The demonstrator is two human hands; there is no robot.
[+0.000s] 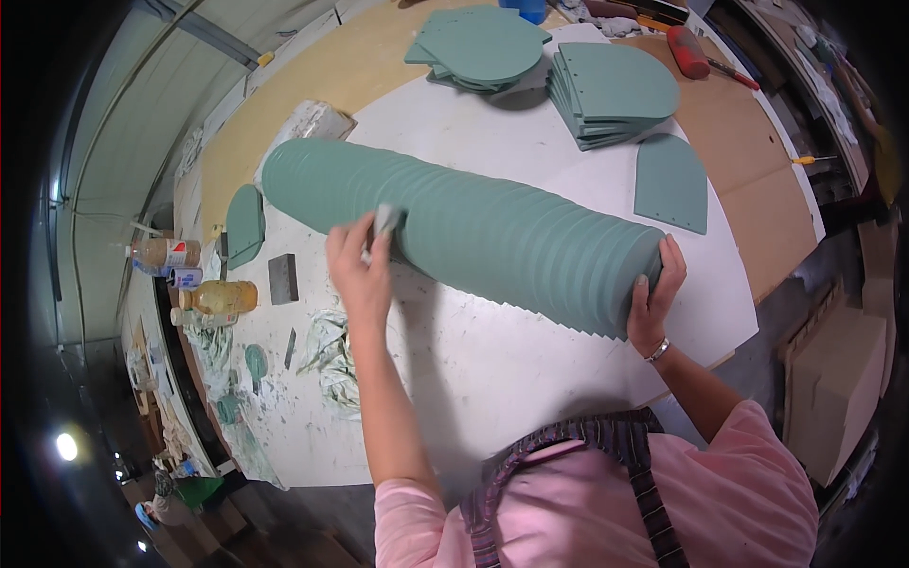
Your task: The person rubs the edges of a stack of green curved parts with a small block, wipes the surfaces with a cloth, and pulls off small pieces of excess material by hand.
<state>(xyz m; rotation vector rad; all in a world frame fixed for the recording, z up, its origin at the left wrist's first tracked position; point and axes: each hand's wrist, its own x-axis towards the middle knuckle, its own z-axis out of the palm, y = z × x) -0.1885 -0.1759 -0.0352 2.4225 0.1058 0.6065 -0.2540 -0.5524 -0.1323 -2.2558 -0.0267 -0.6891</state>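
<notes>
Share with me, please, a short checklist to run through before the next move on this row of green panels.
1. Left-hand grip on the small pale grey pad: ok, held in the fingers.
2. Pad touching the row of green panels: cannot tell.
3. Right-hand grip against the row's right end: ok.
4. Panel edges flush: not ok, they step visibly toward the right end.
5. Stained rag apart from the row: ok.

passage over white tabletop (511, 369) before the row of green round-topped panels (473, 222), green panel stack (620, 85) behind it, dark-grey rectangular block (283, 278) by its left end
</notes>
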